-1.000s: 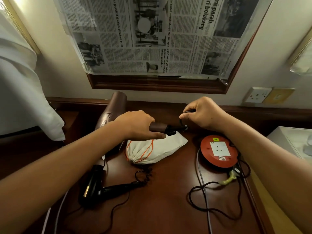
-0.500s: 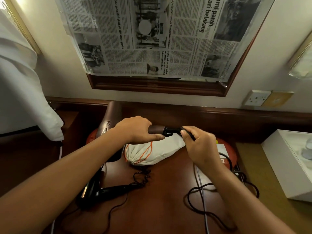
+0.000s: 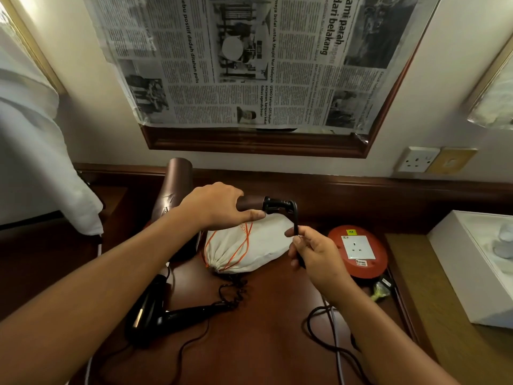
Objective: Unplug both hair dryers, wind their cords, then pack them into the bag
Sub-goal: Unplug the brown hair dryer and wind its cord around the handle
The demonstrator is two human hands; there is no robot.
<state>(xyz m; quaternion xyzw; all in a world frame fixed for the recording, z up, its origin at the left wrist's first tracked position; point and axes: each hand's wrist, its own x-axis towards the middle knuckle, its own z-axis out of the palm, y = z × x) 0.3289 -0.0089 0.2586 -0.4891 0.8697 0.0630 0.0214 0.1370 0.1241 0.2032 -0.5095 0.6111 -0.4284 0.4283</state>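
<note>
Left hand point(image 3: 219, 208) wrapped round the handle of the brown hair dryer point(image 3: 177, 187), lifted over the white bag point(image 3: 249, 248) on the worktop point(image 3: 263, 343). Right hand point(image 3: 313, 252) pinching its black cord point(image 3: 294, 218) just below the handle. Best to wind snug, even loops, keeping slack clear of the black hair dryer point(image 3: 155, 309).

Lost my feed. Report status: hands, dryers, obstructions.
Left hand grips brown dryer handle; right hand pinches its cord. Black dryer on desk, cord loose. Bag lies below the held handle.

Two bare forearms, no sleeves, left hand point(image 3: 219, 207), right hand point(image 3: 316, 254)
</note>
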